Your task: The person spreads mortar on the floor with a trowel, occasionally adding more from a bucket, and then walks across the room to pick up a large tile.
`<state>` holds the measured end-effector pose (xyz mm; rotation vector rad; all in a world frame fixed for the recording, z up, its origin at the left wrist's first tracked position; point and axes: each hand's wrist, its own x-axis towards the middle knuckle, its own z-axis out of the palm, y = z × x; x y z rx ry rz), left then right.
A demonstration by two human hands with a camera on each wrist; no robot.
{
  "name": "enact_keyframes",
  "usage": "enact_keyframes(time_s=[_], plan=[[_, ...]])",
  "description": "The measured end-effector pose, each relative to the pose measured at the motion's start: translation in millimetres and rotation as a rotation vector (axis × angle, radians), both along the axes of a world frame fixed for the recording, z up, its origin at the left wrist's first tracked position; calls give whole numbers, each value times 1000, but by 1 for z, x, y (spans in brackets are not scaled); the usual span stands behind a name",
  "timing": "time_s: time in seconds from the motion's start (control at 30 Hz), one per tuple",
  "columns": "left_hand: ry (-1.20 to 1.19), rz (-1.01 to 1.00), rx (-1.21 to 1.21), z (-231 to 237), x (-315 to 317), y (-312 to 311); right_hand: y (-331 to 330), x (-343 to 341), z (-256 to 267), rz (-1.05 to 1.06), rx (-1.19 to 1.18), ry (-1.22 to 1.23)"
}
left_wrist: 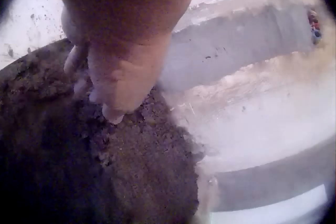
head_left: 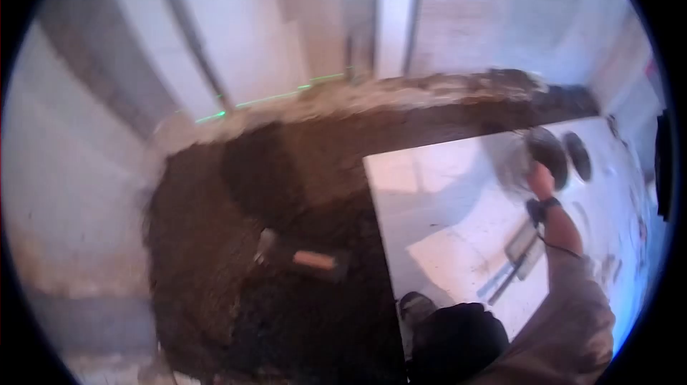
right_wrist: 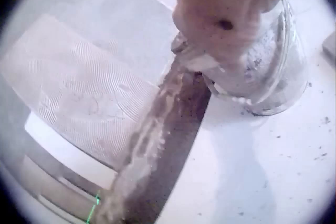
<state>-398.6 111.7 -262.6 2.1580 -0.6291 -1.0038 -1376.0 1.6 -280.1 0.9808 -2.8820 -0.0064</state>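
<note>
At the right of the head view, my right hand [head_left: 542, 182] is on the rim area of a round bucket [head_left: 549, 154] standing on a white board [head_left: 422, 177]. In the right wrist view the hand [right_wrist: 228, 19] covers the near side of the mud-smeared bucket [right_wrist: 286, 79], with its fingertips partly hidden. My left hand [left_wrist: 126, 74] hangs with loosely bent fingers over dark brown ground [left_wrist: 152, 166] in the left wrist view, holding nothing visible. The head view does not show it.
A tool with an orange handle [head_left: 313, 260] lies on the dark ground. Long flat tools [head_left: 517, 263] lie on the white board, near a shoe [head_left: 416, 306]. Another round container [head_left: 578, 157] stands beside the bucket. Pale walls [head_left: 236, 27] carry a green laser line.
</note>
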Motion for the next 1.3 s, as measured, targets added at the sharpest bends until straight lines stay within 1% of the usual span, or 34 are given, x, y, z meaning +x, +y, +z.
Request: enact_keyframes(time_s=[0.03, 0.07, 0.1, 0.13, 0.17, 0.2, 0.23, 0.27, 0.3, 0.33, 0.37, 0.4, 0.43, 0.47, 0.5, 0.53, 0.57, 0.6, 0.63, 0.7, 0.73, 0.77, 0.8, 0.83, 0.87, 0.9, 0.97, 1.0, 1.03, 1.13, 1.2, 1.23, 1.27, 1.3], plan=[[123, -36, 11, 25, -24, -25, 10, -45, -38, 120, -77, 63], [236, -46, 8, 28, -31, -30, 2, -30, -33, 148, -37, 109], [202, -67, 55, 29, -30, -31, -11, -10, -32, 298, -99, 95], [250, -78, -74, 31, -49, -43, -38, 6, -30, 331, -19, 37], [213, -109, 145, 44, -60, -55, -59, 52, -12, 464, -54, 9], [294, -46, 71, 34, -71, -63, -84, 133, 33, 556, -35, -139], [329, -235, 10, 50, -98, -89, -107, 162, 28, 851, -221, -97], [295, -326, -25, 54, -128, -105, -126, 219, 42, 1027, -379, -199], [330, -422, -50, 66, -152, -118, -145, 280, 66, 1119, -313, -249], [393, -409, -117, 70, -176, -126, -157, 339, 88, 1342, -317, -215], [460, -398, -182, 74, -194, -130, -170, 395, 96, 1543, -443, -166], [529, -291, -244, 84, -203, -130, -172, 455, 121, 1690, -405, -171], [601, -187, -303, 93, -211, -129, -176, 503, 130, 1932, -331, -155], [673, -93, -363, 108, -217, -126, -164, 547, 145, 2091, -308, -132], [781, -42, -441, 117, -208, -118, -150, 588, 141, 2218, -310, -88], [748, 116, -459, 131, -200, -108, -131, 627, 141, 2345, -313, -102], [708, 271, -473, 143, -190, -98, -112, 658, 139, 2409, -348, -208], [571, 333, -492, 136, -172, -81, -96, 684, 129, 2498, -555, -323], [427, 399, -503, 124, -150, -56, -76, 708, 119, 2529, -504, -359], [263, 559, -384, 104, -99, -5, -53, 722, 128, 2677, -643, -642], [218, 600, -339, 102, -70, 23, -60, 714, 133, 2630, -876, -763], [182, 644, -301, 100, -47, 51, -79, 701, 129, 2614, -495, -744], [120, 697, -316, 100, -34, 76, -102, 687, 106, 2457, -391, -562], [55, 746, -340, 102, -24, 98, -126, 669, 75, 2064, -283, -668], [13, 764, -273, 106, -17, 117, -153, 645, 51, 1797, 82, -569], [-26, 774, -207, 106, -10, 134, -168, 615, 30, 1645, 223, -445], [-89, 805, -231, 89, 2, 162, -184, 567, -3, 1258, 709, -520], [-183, 819, -215, 78, 14, 175, -188, 544, -26, 1184, 804, -627], [-152, 852, -208, 80, 16, 176, -187, 527, -44, 1103, 896, -732], [-220, 770, -128, 55, 55, 192, -163, 517, -51, 757, 867, -1374], [-338, 698, -55, 52, 66, 183, -164, 523, -56, 775, 668, -1421], [-355, 687, -62, 49, 72, 181, -167, 525, -59, 779, 575, -1441], [-281, 676, -47, 63, 67, 167, -176, 532, -53, 791, 530, -1492], [-210, 660, -31, 79, 63, 152, -189, 539, -49, 783, 550, -1435]])
